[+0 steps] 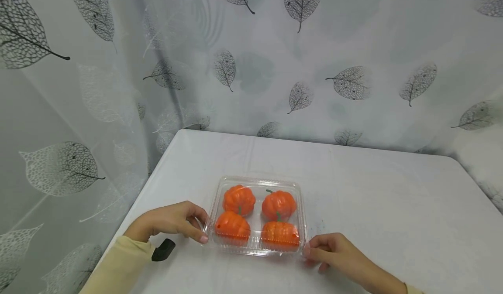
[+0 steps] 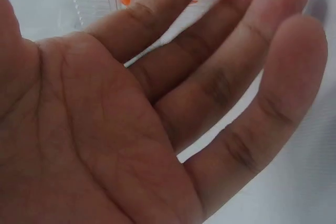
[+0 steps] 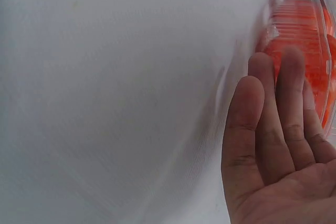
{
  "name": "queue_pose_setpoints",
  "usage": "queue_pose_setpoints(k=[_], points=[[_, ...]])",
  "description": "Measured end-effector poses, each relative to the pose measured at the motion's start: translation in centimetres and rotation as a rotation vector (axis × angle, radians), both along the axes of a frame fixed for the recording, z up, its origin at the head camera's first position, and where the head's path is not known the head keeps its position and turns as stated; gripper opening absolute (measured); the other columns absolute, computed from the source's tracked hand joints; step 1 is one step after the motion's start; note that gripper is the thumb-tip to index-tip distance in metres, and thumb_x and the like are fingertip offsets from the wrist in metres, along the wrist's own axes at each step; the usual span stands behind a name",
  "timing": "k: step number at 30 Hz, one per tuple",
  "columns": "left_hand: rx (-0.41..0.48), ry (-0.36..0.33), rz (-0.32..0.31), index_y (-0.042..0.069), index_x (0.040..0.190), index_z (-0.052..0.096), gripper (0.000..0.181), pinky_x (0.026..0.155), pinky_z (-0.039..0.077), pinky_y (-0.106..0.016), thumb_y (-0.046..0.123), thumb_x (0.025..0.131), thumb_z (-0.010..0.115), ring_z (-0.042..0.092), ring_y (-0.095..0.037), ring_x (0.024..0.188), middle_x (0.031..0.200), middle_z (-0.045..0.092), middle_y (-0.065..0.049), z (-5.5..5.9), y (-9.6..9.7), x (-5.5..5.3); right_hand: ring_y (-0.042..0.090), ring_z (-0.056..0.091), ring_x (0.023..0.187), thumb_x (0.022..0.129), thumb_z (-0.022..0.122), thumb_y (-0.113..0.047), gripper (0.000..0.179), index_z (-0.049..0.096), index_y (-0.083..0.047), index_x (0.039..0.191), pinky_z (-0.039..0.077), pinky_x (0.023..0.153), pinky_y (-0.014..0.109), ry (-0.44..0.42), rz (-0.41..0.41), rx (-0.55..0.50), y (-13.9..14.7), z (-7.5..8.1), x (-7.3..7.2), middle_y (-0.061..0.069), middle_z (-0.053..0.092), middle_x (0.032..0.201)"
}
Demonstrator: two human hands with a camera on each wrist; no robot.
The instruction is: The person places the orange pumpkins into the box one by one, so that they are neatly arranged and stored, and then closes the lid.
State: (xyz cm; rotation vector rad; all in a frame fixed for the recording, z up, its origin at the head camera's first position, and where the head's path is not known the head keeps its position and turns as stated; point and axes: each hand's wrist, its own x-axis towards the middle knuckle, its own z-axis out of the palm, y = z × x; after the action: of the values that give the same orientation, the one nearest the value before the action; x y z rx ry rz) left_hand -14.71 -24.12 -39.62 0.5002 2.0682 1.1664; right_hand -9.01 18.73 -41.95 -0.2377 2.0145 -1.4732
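Note:
A clear plastic clamshell box [image 1: 257,247] lies on the white table, its lid over several orange toy pumpkins [image 1: 279,205] with green stems. My left hand [image 1: 177,219] is at the box's left edge and pinches the rim near the front corner with thumb and index finger. In the left wrist view its other fingers [image 2: 210,85] spread loosely beside the box. At the front right corner, my right hand [image 1: 334,252] pinches the rim between thumb and index finger. Its remaining fingers [image 3: 270,111] run almost straight along the box's side in the right wrist view.
The white tabletop [image 1: 377,198] extends behind and to the right of the box. A pale curtain [image 1: 267,71] with a leaf print hangs behind the table and along its left side. A black strap end [image 1: 163,250] sticks out from the left sleeve [image 1: 122,265].

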Motion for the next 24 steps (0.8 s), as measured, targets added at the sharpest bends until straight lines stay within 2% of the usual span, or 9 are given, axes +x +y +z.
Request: queue_pose_setpoints(k=[5,13,19,24], points=[[0.066,-0.031,-0.045,0.009,0.093,0.075,0.017,0.058,0.048,-0.029,0.022,0.085,0.081,0.063,-0.016,0.072,0.080,0.073,-0.005,-0.7,0.1,0.1,0.017,0.063,0.078,0.101,0.062,-0.023,0.031,0.073,0.005,0.099,0.055,0.067,0.029,0.004,0.038,-0.053,-0.2,-0.2,0.2,0.014,0.074,0.088],[0.139,-0.104,-0.071,0.003,0.085,0.077,0.019,0.052,0.042,-0.022,0.021,0.086,0.078,0.060,-0.013,0.066,0.079,0.072,-0.024,-1.4,0.2,0.2,0.014,0.064,0.080,0.102,0.058,-0.020,0.033,0.069,0.011,0.100,0.057,0.069,0.030,-0.039,0.048,-0.121,-0.4,-0.4,0.4,0.016,0.074,0.087],[0.174,-0.175,-0.129,-0.003,0.089,0.077,0.026,0.051,0.043,-0.021,0.021,0.091,0.072,0.071,-0.014,0.069,0.081,0.074,-0.021,-1.8,0.1,0.5,0.014,0.067,0.081,0.103,0.057,-0.019,0.034,0.067,0.014,0.101,0.056,0.070,0.030,-0.054,0.043,-0.149,-0.4,-0.6,0.6,0.015,0.074,0.086],[0.221,-0.221,-0.148,-0.007,0.094,0.076,0.027,0.051,0.042,-0.020,0.019,0.093,0.068,0.073,-0.013,0.071,0.085,0.075,-0.020,-2.2,0.0,0.5,0.013,0.068,0.079,0.102,0.058,-0.019,0.035,0.065,0.016,0.101,0.056,0.069,0.028,-0.056,0.032,-0.170,-0.6,-0.6,0.8,0.013,0.075,0.084]])
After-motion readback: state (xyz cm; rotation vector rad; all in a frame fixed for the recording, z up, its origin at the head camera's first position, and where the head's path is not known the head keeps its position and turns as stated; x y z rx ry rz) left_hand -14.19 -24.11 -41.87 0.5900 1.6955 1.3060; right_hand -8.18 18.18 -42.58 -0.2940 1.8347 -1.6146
